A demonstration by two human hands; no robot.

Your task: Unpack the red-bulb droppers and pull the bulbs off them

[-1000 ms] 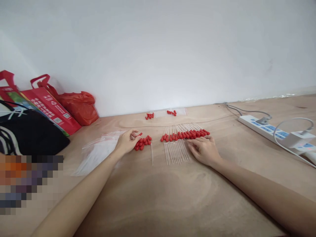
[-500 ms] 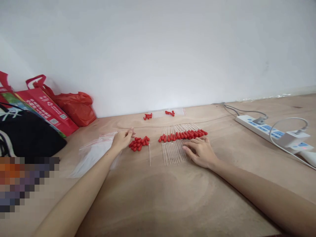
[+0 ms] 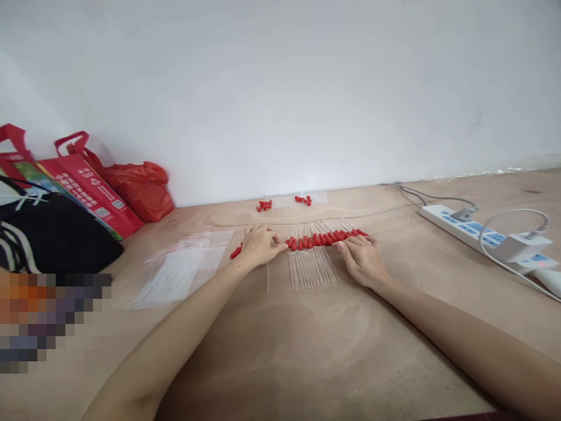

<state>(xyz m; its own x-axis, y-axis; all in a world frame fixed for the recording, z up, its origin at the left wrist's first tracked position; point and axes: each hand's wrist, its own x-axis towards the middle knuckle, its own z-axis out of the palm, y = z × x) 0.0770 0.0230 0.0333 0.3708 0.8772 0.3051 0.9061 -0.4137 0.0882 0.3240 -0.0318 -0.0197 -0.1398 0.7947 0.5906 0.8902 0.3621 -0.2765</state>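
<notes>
Glass droppers with red rubber bulbs lie side by side in a slanting row (image 3: 324, 240) on the wooden table. My left hand (image 3: 260, 244) is at the row's left end, its fingers loosely bent and apart and its thumb close to the end bulb. At the right end, my right hand (image 3: 363, 258) rests with fingers stretched along the last bulbs and its thumb near them. More glass tubes (image 3: 312, 272) without visible bulbs lie in front of the row. One single tube (image 3: 268, 278) lies apart. Loose red bulbs (image 3: 236, 252) are mostly hidden behind my left hand.
Clear zip bags (image 3: 175, 272) lie at left. Further back are small red bulbs (image 3: 263, 206) and another clear bag (image 3: 318, 199). Red bags (image 3: 138, 190) and a black bag (image 3: 56, 234) stand far left. A power strip (image 3: 464, 225) with cables lies right.
My left hand has moved right, from beside the loose bulbs to the row's left end, now covering most of that pile. My right hand has shifted slightly right along the row.
</notes>
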